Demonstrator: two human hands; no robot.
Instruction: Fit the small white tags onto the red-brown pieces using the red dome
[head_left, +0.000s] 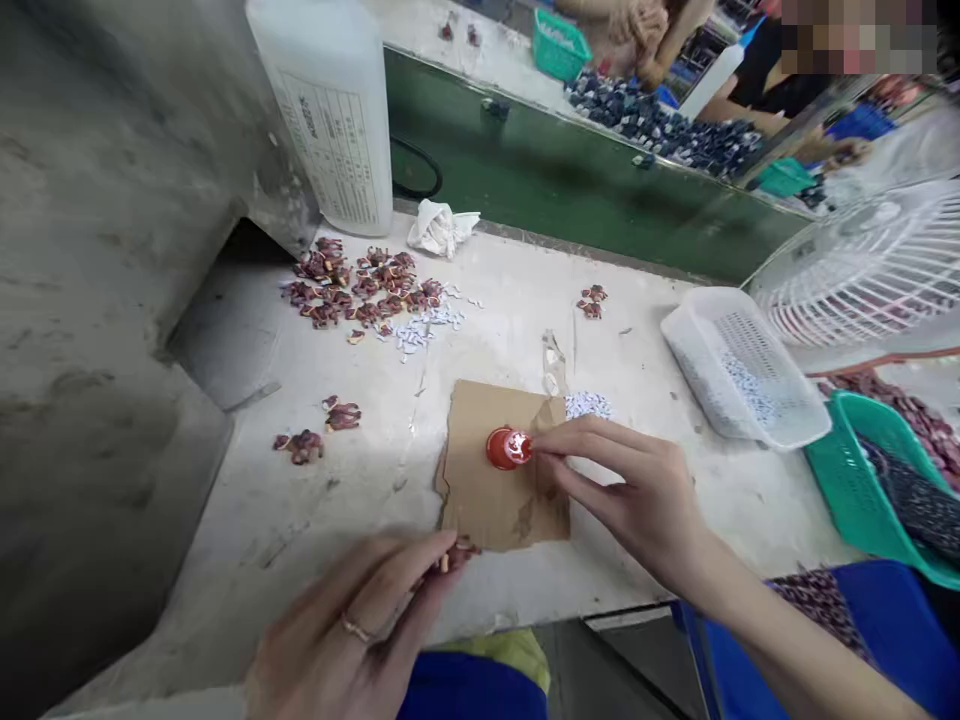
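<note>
My left hand [367, 610], with a ring on one finger, is closed on a small brown figurine [456, 555] near the front edge of the worktop. My right hand [634, 475] has thumb and fingertips pinched at the side of a small red cap [498, 449] with glossy white on its top. Whatever sits in that pinch is too small or hidden to name. Under the cap lies a torn piece of cardboard [480, 510]. Tiny white pieces [589, 405] are heaped just beyond my right hand.
Several brown figurines [367, 285] lie at the back left beside more white pieces [424, 328]. Behind them stand a large white bottle [330, 130] and crumpled tissue [441, 228]. A white basket [742, 370], green basket [862, 490] and fan [877, 270] occupy the right. People's hands [637, 25] show across the partition.
</note>
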